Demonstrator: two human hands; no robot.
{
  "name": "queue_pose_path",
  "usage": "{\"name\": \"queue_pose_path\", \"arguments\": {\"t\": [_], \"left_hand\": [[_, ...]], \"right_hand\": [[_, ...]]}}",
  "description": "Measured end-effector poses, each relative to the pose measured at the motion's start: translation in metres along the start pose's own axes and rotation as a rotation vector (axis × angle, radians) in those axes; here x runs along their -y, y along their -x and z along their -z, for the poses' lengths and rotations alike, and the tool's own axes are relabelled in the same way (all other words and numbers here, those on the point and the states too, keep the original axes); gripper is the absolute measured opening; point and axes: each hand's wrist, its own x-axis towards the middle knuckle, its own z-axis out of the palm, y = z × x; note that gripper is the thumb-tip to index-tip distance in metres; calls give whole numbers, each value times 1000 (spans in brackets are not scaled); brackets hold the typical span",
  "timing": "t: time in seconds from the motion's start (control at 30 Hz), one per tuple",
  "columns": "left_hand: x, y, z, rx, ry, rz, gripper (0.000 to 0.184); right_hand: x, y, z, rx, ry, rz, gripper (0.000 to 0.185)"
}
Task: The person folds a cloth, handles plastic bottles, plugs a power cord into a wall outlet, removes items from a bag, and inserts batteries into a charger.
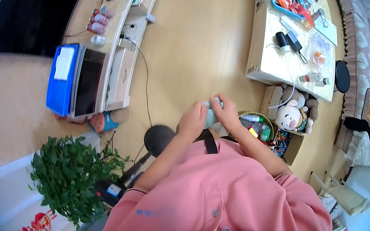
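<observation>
A small pale green item, perhaps cloth (211, 118), is held between both hands in front of the body, near the middle of the head view. My left hand (192, 120) has its fingers closed on the item's left side. On the right side, my right hand (226, 113) pinches its upper part with thumb and fingers. The item's lower end is partly hidden near the lap.
To the right stand a basket of bottles (259, 126), a plush pig (289, 117) and a white table (273, 57). A cabinet (118, 70) with cans and a blue folder (59, 93) is left. A leafy plant (70, 175) and a black round base (159, 140) are lower left.
</observation>
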Motion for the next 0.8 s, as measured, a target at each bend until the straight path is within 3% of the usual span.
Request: {"name": "queue_pose_path", "arguments": {"t": [0.1,0.2,0.4,0.5,0.6,0.73,0.8], "left_hand": [[-6,-47,8,78,132,38,28],[14,-112,5,92,165,-92,30],[15,-254,61,230,430,7,37],[15,-324,94,211,361,-65,34],[0,-386,124,182,235,31,33],[-3,-461,123,-4,385,-35,28],[-5,-499,123,65,404,4,28]], "right_hand": [[11,-40,8,-23,-23,-54,38],[17,-93,12,-65,-4,-64,40],[76,-218,12,-50,-5,-94,53],[116,-273,9,-67,-101,-62,60],[132,-318,7,-120,-392,-43,66],[162,-367,30,-41,-566,-229,61],[142,-408,27,-84,-553,-115,58]]}}
